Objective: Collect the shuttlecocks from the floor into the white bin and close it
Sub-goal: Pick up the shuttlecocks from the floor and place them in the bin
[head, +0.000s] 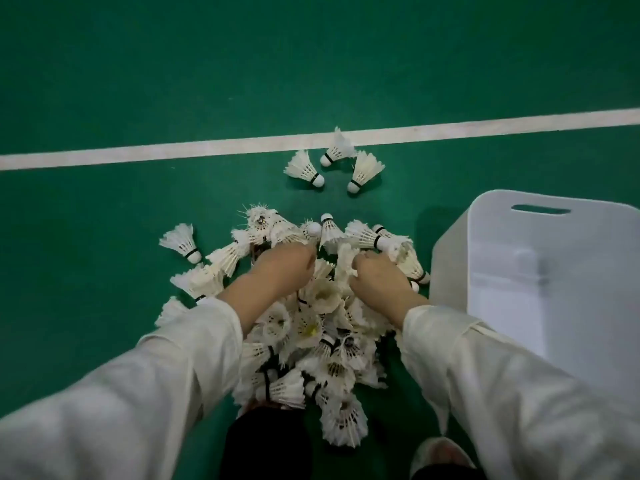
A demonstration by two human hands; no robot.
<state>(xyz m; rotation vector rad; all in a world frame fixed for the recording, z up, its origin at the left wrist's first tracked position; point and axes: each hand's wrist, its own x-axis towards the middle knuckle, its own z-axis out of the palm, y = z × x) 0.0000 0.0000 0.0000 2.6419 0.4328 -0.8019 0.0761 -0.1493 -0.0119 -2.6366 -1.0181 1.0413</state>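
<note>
A heap of several white feather shuttlecocks (311, 327) lies on the green floor in front of me. My left hand (280, 268) is curled into the far left side of the heap, fingers dug in among shuttlecocks. My right hand (377, 275) is curled on the far right side, fingers closed around feathers. Three loose shuttlecocks (337, 164) lie apart, farther out near a white line. The white bin (540, 271) stands open to the right of the heap, its inside looking empty. No lid is in view.
A white court line (173, 152) crosses the green floor beyond the heap. One stray shuttlecock (181, 242) lies at the heap's left. My dark trouser leg (266, 441) and a light shoe (440, 455) are at the bottom, close to the heap.
</note>
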